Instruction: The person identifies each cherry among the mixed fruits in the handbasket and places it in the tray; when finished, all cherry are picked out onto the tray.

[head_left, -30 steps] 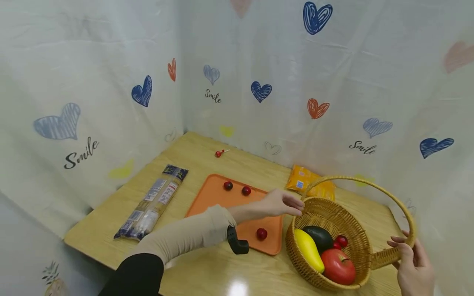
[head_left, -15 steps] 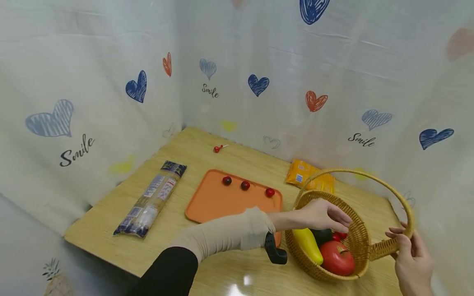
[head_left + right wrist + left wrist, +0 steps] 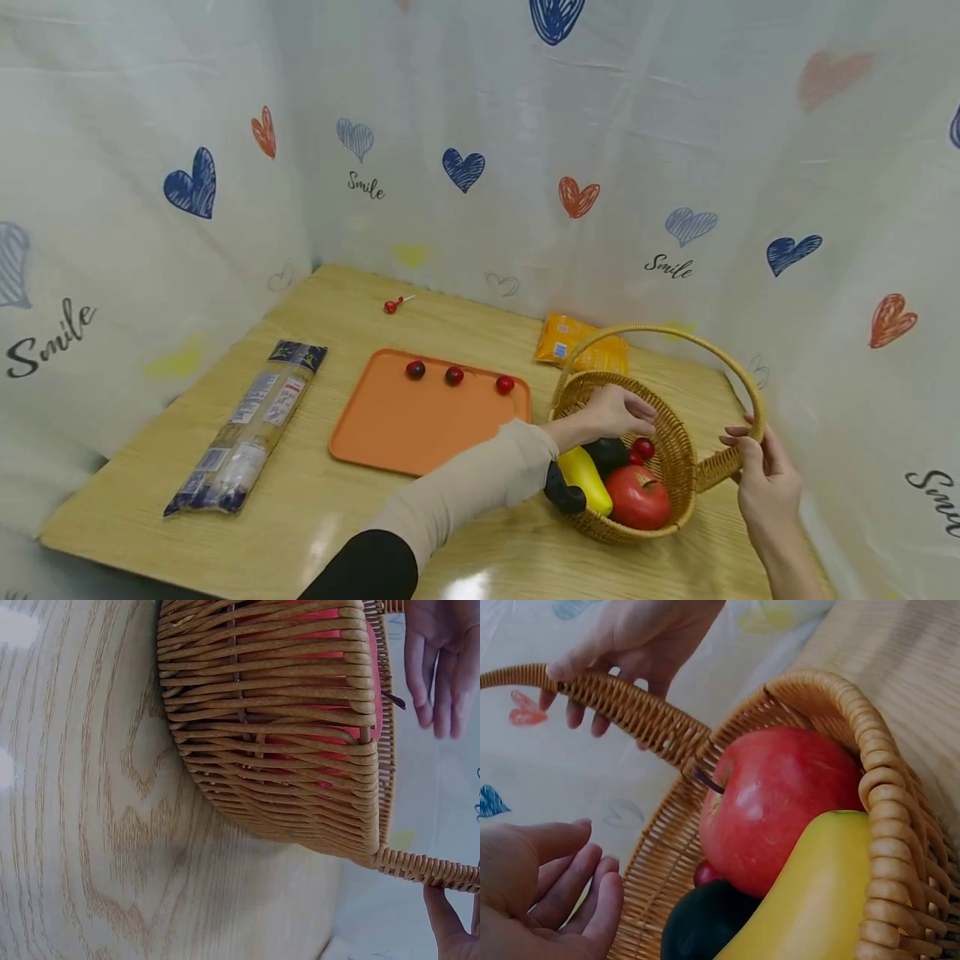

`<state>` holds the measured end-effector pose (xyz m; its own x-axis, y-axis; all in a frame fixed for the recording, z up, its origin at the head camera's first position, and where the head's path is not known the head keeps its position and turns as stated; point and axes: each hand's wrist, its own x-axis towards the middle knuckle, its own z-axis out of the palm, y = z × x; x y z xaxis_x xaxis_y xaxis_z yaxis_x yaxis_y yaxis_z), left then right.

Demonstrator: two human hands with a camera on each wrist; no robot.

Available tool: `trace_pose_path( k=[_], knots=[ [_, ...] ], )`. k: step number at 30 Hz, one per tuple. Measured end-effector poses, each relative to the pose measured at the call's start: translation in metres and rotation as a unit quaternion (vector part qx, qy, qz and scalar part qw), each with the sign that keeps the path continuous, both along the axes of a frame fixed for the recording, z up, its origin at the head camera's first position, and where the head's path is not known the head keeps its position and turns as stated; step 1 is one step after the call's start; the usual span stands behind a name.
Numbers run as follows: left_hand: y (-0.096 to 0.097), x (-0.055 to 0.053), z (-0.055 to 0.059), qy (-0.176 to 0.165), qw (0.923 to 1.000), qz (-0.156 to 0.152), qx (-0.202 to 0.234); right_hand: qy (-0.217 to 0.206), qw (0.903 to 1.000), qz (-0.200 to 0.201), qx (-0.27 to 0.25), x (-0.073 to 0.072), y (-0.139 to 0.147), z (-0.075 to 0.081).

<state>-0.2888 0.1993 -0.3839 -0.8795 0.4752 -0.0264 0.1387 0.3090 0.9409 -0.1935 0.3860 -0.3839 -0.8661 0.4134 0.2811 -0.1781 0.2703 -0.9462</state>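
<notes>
My left hand hovers over the wicker basket, fingers loosely bent. In the left wrist view, that hand shows nothing between its thumb and fingers. My right hand grips the basket's arched handle near its right end, thumb on top. Inside the basket lie a red apple, a yellow mango-like fruit, a dark green avocado and two cherries. The right wrist view shows the basket's woven side against the table, with the apple's red showing through.
An orange tray with three cherries along its back edge lies left of the basket. Farther left is a long pack of noodles. A lollipop and an orange packet lie behind on the wooden table.
My left hand has moved right from the tray's edge to above the basket. A cherry at the tray's front is now out of sight where my sleeve crosses. The right hand keeps its grip.
</notes>
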Motion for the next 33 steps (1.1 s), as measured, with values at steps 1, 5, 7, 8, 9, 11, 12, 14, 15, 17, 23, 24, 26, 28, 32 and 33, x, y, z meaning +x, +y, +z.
trace_pose_path(
  k=[1, 5, 7, 8, 9, 11, 12, 14, 15, 17, 23, 24, 26, 28, 32, 33],
  knots=[
    [0.001, -0.001, -0.002, -0.002, 1.0, 0.005, -0.001, 0.0, 1.0, 0.003, 0.0, 0.0, -0.001, 0.0],
    [0.011, -0.006, -0.01, -0.015, 0.9997, 0.02, -0.004, -0.002, 1.0, 0.001, 0.001, -0.001, -0.002, -0.001],
    [0.018, -0.006, -0.012, -0.017, 0.9994, 0.027, -0.01, -0.003, 1.0, -0.001, 0.006, -0.001, -0.001, -0.001],
    [0.021, -0.007, -0.013, -0.019, 0.9992, 0.032, -0.013, -0.002, 1.0, -0.004, 0.005, -0.001, -0.001, -0.001],
    [0.025, -0.007, -0.013, -0.022, 0.9988, 0.039, -0.017, 0.0, 1.0, -0.005, 0.004, -0.001, -0.001, -0.002],
    [0.03, -0.007, -0.014, -0.019, 0.9979, 0.052, -0.032, 0.004, 1.0, -0.006, 0.002, -0.001, -0.001, -0.002],
    [0.032, -0.008, -0.014, -0.016, 0.9972, 0.058, -0.045, 0.007, 1.0, -0.005, -0.001, -0.001, -0.001, -0.003],
    [0.037, -0.011, -0.017, -0.011, 0.9954, 0.069, -0.066, 0.011, 0.9999, -0.003, -0.004, -0.001, -0.001, -0.003],
    [0.039, -0.012, -0.02, -0.008, 0.9944, 0.073, -0.076, 0.013, 0.9999, -0.002, -0.004, -0.001, -0.001, -0.004],
    [0.043, -0.016, -0.025, 0.008, 0.9915, 0.071, -0.108, 0.015, 0.9999, -0.002, -0.001, -0.001, -0.002, -0.004],
    [0.046, -0.029, -0.038, 0.095, 0.9635, 0.047, -0.246, 0.012, 0.9998, 0.013, 0.013, -0.005, -0.008, -0.006],
    [0.046, -0.029, -0.04, 0.111, 0.9567, 0.037, -0.266, 0.012, 0.9997, 0.014, 0.013, -0.006, -0.009, -0.007],
    [0.043, -0.024, -0.034, 0.136, 0.9367, 0.007, -0.322, 0.012, 0.9998, 0.014, 0.012, -0.006, -0.009, -0.007],
    [0.047, -0.022, -0.038, 0.16, 0.923, -0.002, -0.35, 0.01, 0.9998, 0.009, 0.012, -0.005, -0.008, -0.007],
    [0.056, -0.018, -0.042, 0.169, 0.9075, -0.013, -0.384, -0.001, 0.9999, -0.006, 0.01, -0.001, -0.005, -0.007],
    [0.058, -0.017, -0.043, 0.167, 0.9078, -0.013, -0.385, -0.005, 0.9999, -0.01, 0.01, -0.001, -0.005, -0.008]
  ],
)
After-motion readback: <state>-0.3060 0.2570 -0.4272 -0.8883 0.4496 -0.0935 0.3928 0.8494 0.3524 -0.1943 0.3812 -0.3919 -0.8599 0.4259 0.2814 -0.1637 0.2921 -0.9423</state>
